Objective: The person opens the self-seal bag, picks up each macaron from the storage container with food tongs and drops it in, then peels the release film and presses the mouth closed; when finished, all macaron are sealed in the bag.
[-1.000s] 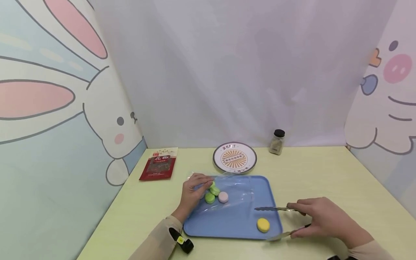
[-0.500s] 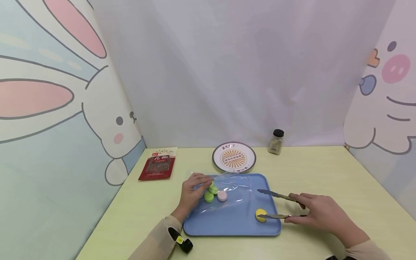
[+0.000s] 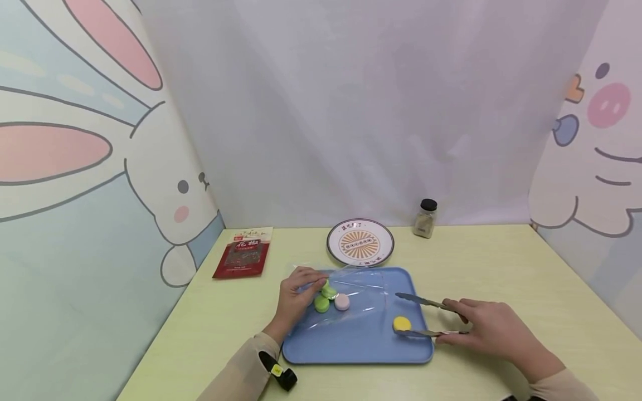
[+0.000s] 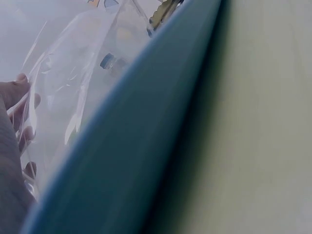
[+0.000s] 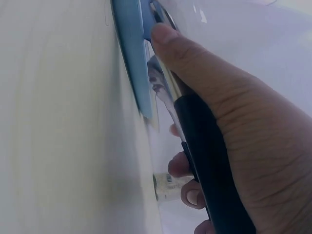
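Note:
My left hand [image 3: 297, 295] pinches the edge of a clear plastic bag [image 3: 368, 295] on the blue tray [image 3: 346, 351]. Inside or under the film are green macarons [image 3: 322, 303] and a pale pink macaron [image 3: 342, 302]; some are partly hidden by the fingers. My right hand [image 3: 494, 328] grips metal tongs [image 3: 421, 301] with dark handles [image 5: 204, 146]. The tongs' arms are spread, with a yellow macaron [image 3: 402, 323] between them, close against the nearer arm. In the left wrist view, fingers [image 4: 14, 92] hold the bag's film.
Behind the tray lies a round patterned plate [image 3: 360, 243], its front edge close to the bag. A black-lidded spice jar [image 3: 425, 219] stands at the back right. To the left is a red spice packet [image 3: 243, 256]. Printed walls border the table [image 3: 481, 256].
The right hand has moved the tongs away from the person across the tray. The yellow macaron has shifted the same way, alongside the nearer arm. The left hand keeps its hold on the bag.

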`<state>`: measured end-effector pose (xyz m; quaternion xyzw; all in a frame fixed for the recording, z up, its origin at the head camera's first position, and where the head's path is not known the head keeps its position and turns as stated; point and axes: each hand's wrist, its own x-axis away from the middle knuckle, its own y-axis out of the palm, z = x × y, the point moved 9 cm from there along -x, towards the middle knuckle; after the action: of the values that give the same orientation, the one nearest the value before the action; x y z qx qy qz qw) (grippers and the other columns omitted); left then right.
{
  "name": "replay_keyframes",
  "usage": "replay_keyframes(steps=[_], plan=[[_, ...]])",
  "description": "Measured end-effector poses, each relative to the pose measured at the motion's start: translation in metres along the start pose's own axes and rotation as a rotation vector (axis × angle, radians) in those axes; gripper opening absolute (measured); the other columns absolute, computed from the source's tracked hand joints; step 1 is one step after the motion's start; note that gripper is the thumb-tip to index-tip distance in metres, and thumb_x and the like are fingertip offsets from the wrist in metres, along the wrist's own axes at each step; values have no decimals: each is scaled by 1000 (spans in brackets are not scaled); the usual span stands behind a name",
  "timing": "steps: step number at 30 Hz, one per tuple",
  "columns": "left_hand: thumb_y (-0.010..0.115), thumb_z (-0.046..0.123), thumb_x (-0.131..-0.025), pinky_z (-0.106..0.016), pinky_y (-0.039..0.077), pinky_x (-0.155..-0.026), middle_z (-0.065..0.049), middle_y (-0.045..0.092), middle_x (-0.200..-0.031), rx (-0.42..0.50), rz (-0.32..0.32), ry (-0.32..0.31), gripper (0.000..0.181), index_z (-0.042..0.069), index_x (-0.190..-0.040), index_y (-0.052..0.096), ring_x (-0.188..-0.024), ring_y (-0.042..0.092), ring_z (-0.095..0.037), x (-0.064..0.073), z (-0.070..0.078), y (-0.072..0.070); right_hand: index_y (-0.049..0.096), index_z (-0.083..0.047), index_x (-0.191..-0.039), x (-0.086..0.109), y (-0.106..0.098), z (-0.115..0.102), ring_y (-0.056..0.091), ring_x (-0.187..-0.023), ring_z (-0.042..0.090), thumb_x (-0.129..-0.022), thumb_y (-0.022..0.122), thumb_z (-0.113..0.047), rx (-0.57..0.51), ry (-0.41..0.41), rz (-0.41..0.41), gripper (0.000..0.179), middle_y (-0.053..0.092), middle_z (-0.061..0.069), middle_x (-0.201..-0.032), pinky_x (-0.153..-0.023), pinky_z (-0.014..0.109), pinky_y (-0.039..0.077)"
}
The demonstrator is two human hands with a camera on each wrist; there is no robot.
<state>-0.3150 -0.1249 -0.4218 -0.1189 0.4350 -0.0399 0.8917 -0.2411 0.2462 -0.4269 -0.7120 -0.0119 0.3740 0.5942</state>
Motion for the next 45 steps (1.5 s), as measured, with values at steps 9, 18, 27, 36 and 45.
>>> replay_keyframes(steps=[9, 18, 27, 36, 45], plan=[[76, 1, -88, -32, 51, -89, -4, 76, -99, -6, -3, -11, 17, 8, -103, 80, -97, 65, -24, 1, -3, 0, 70, -26, -109, 2, 3, 9, 28, -52, -5, -63, 75, -80, 29, 97, -26, 72, 45, -24, -73, -45, 21, 27], [76, 2, -88, -31, 51, -89, -4, 76, -98, -7, -3, -20, 16, 8, -103, 80, -98, 65, -24, 1, -4, 0, 67, -27, -110, 1, 7, 5, 30, -54, -5, -64, 73, -81, 2, 83, -61, 71, 43, -27, -76, -46, 22, 28], [76, 3, -89, -31, 51, -89, -4, 76, -99, -10, -8, -35, 16, 9, -103, 80, -98, 65, -24, 1, -4, 0, 66, -27, -108, 2, 7, 3, 28, -53, -7, -65, 75, -80, -7, 75, -60, 69, 43, -28, -76, -46, 21, 26], [76, 4, -89, -30, 50, -89, -4, 76, -99, -18, -10, -39, 14, 6, -102, 80, -98, 65, -24, -1, -2, 0, 62, -30, -95, -2, 4, 2, 26, -52, -6, -66, 76, -77, -4, 69, -66, 56, 31, -28, -66, -46, 21, 24], [76, 4, -88, -31, 50, -90, -3, 76, -99, -8, -8, -42, 14, 7, -102, 80, -98, 65, -24, -1, 0, 0, 55, -34, -86, -1, 4, 0, 24, -50, -5, -67, 79, -72, -30, 56, -70, 49, 23, -28, -62, -46, 20, 22]])
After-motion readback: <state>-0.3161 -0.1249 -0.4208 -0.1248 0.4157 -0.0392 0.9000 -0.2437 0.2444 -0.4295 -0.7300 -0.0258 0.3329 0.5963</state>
